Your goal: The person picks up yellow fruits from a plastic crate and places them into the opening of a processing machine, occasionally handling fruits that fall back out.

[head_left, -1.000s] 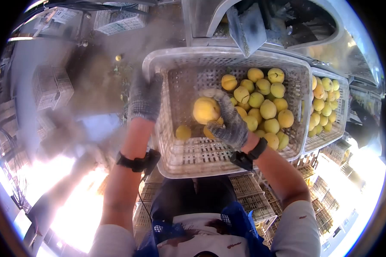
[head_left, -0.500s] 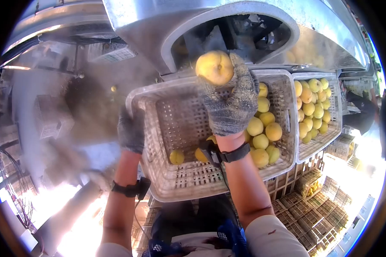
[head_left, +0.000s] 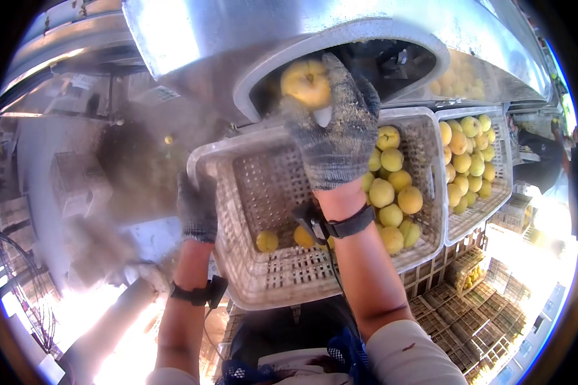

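Note:
My right hand point(head_left: 337, 119), in a grey knit glove, holds a yellow peach point(head_left: 306, 85) between thumb and fingers. The peach is at the round-edged opening point(head_left: 392, 61) of a metal machine, above the far rim of a plastic crate. My gloved left hand point(head_left: 198, 208) grips the left rim of this crate point(head_left: 253, 282). Inside the crate, several yellow peaches point(head_left: 382, 192) are heaped on the right side. A single peach point(head_left: 267, 241) and another point(head_left: 304, 237) lie near the front wall. My right forearm covers part of the crate floor.
A second crate point(head_left: 455, 234) full of peaches stands against the right side of the first. The shiny metal housing point(head_left: 218, 38) spans the far side. Stacked crates point(head_left: 462, 314) stand lower right. A small yellow fruit point(head_left: 168, 139) lies on the left, and a person point(head_left: 539, 154) is at far right.
My right hand has moved forward and slightly left, carrying the peach from above the crate to the machine's opening. My left hand stays at the crate's rim.

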### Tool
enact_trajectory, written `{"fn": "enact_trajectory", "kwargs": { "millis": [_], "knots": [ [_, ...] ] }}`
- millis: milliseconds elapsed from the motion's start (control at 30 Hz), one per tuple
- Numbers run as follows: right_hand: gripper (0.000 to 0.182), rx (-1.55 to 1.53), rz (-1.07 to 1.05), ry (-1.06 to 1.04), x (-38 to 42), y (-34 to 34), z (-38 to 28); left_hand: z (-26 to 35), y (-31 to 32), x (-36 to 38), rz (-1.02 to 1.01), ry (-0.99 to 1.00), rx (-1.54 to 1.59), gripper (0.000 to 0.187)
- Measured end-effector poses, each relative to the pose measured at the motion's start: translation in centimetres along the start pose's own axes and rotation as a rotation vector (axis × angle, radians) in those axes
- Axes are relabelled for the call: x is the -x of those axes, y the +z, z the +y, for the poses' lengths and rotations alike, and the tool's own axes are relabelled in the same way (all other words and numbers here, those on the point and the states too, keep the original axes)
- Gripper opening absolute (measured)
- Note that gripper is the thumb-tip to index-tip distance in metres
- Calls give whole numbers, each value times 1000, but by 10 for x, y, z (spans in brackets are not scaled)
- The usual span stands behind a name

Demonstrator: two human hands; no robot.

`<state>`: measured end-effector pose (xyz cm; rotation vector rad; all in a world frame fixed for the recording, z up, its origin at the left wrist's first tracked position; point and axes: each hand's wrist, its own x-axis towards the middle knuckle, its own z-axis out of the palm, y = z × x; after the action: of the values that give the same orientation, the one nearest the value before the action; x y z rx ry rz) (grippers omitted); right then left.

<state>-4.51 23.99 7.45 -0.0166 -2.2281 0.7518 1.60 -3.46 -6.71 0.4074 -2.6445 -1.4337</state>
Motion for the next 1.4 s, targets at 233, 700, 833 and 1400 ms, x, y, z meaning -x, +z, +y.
{"fn": "enact_trajectory", "kwargs": {
  "millis": [233, 700, 833, 1400],
  "knots": [
    [57, -150, 108, 65, -27, 6, -11, 27, -8, 4, -114, -153, 77, 53],
    [36, -568, -1700, 679, 284, 41, 33, 24, -3, -1, -118, -94, 62, 61],
    [52, -66, -2053, -119, 284, 59, -5, 29, -5, -1, -110, -64, 103, 59],
    [52, -421, -485, 54, 68, -77, 6, 9, -2, -5, -103, -137, 122, 52]
  ]
}}
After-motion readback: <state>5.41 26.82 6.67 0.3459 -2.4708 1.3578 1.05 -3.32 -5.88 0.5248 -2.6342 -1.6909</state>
